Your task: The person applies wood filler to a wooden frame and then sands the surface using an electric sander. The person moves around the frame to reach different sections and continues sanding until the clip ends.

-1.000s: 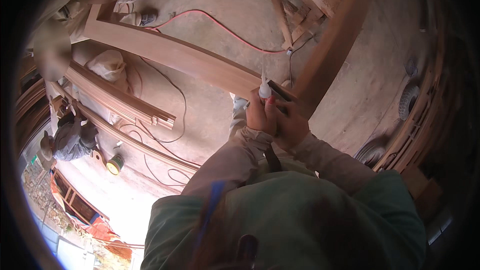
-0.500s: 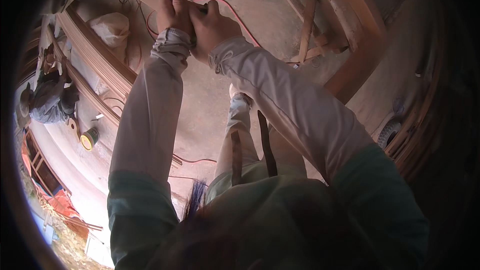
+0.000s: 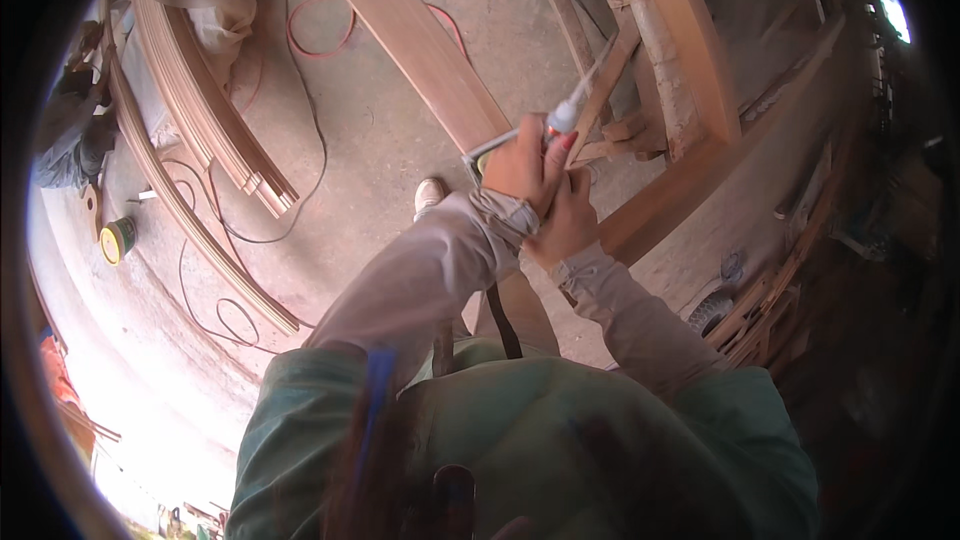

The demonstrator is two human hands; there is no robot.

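Note:
My left hand (image 3: 520,162) is closed around a tube whose body its fingers hide. From the top of the fist sticks the tube's pale collar (image 3: 563,118) with a long thin nozzle, pointing up and to the right. My right hand (image 3: 567,225) is closed just below and to the right, pressed against the left hand and wrist; what its fingers hold is hidden. Beside the left hand's knuckles lies the end of a long wooden board (image 3: 420,40). A thin metal-looking piece (image 3: 490,146) shows by that end; I cannot tell what it belongs to.
A wooden frame (image 3: 705,50) with a broad lower beam (image 3: 670,195) stands to the right. Stacked wooden mouldings (image 3: 190,80) lie at the left, with dark cables (image 3: 322,140) and a red hose (image 3: 325,53) on the floor. A small tub (image 3: 117,240) sits far left.
Both hands have moved right and closer to my body, carrying the nozzled tube along. The view has shifted too, and more of the wooden board and floor cables now shows.

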